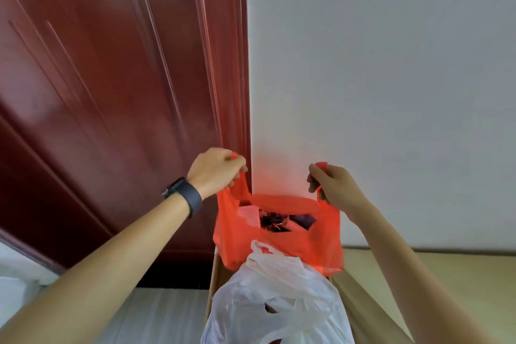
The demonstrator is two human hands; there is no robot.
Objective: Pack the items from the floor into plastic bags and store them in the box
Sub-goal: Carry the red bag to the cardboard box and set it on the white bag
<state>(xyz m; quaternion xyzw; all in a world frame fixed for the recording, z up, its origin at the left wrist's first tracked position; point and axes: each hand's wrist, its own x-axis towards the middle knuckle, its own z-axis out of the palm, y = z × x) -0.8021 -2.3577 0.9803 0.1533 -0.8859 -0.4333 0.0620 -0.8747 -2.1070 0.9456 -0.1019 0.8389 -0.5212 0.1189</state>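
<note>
The orange plastic bag (279, 248) is held up by its 2 handles over the far end of a cardboard box (213, 282), low in the view at 6 o'clock from the centre. Whether its bottom rests inside the box cannot be told, since that part is hidden behind another bag.

A dark red wooden door (111, 92) is seen across the whole 9 o'clock side, and a plain white wall (391, 64) fills the 3 o'clock side. They meet in an upright edge directly behind the bag. A pale yellowish floor (446, 274) is seen at 4 o'clock, at the foot of the wall.

Of the box, only 1 brown wall at 7 o'clock of the orange bag and 1 flap at 5 o'clock are shown. A white plastic bag (279, 301) lies in the box at 6 o'clock of the orange one, crumpled, touching and overlapping its lower edge.

The mouth of the orange bag is pulled wide, and dark, shiny items (279, 222) are visible inside. They are too blurred to be named.

The left hand (216, 173) is closed round the handle at 10 o'clock of the bag. The right hand (333, 190) is closed round the handle at 2 o'clock. The 2 hands are kept well apart.

A dark watch (184, 194) is worn on the left wrist.
</note>
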